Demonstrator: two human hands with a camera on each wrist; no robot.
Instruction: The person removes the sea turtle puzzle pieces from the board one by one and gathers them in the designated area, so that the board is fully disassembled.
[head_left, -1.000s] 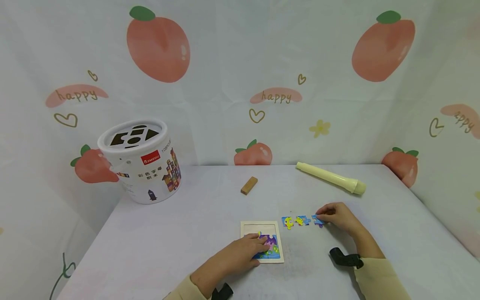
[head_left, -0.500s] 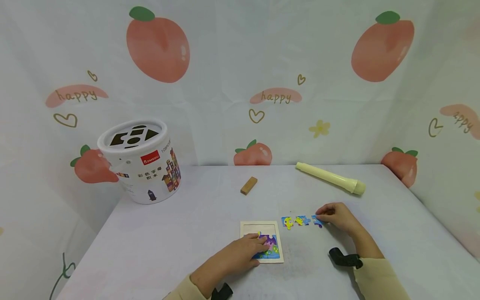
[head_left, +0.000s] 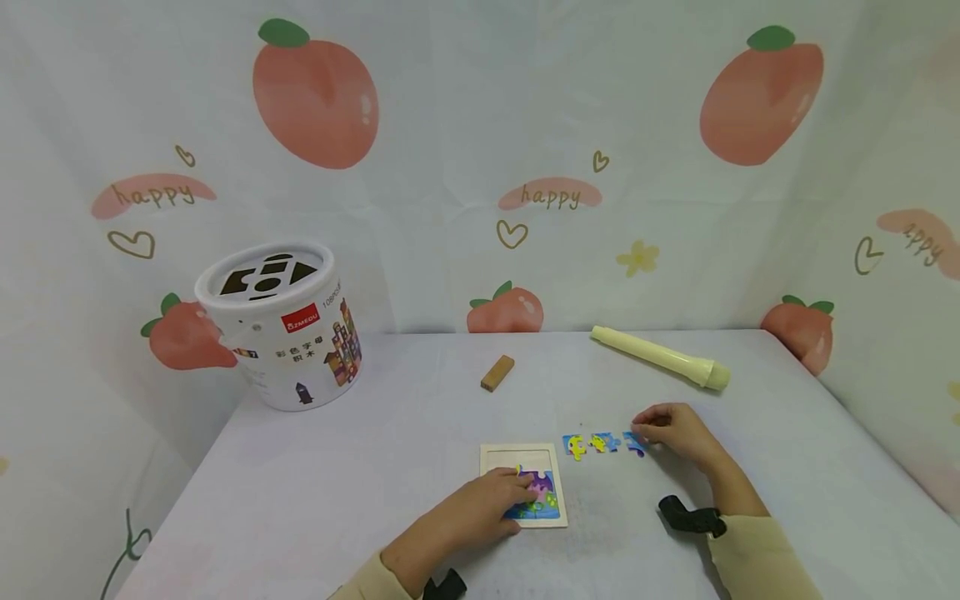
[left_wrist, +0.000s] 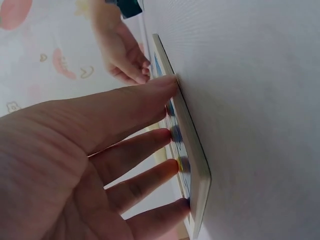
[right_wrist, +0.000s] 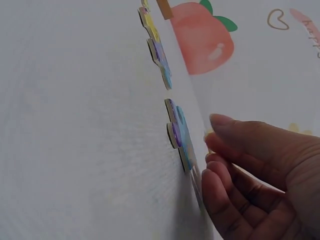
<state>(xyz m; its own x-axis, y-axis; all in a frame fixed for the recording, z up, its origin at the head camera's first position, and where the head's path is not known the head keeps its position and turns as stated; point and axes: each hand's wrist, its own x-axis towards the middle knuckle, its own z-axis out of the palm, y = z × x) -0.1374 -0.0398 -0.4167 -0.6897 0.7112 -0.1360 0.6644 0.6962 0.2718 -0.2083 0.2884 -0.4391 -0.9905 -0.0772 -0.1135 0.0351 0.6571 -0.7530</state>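
Item: one tray (head_left: pixel 517 447), flat on the worktop (head_left: pixel 390 433) before me, its lower part filled with puzzle pieces (head_left: pixel 551 500) in purple, pink, green and blue; bare wood shows along its far strip.

Item: my left hand (head_left: pixel 480 510), laid over the tray's left part. Fingers (left_wrist: pixel 140 187) apart and extended, their tips on the puzzle, thumb against the near rim.

Item: three loose pieces in a row right of the tray: a yellow one (head_left: pixel 574 447) nearest it, a yellow-and-blue one (head_left: pixel 602 442) between, a blue-and-purple one (head_left: pixel 634 443) farthest right.

Item: my right hand (head_left: pixel 678 433), beside the farthest piece. Fingers loosely curved, thumb slightly apart from the forefinger, nothing clamped between; whether they touch the piece I cannot tell.

Also listed: one wooden block (head_left: pixel 497 373) beyond the tray; one pale-yellow tube (head_left: pixel 660 358), lying slantwise beyond the right hand; one white bucket (head_left: pixel 270 358), far left, holes cut in its lid.
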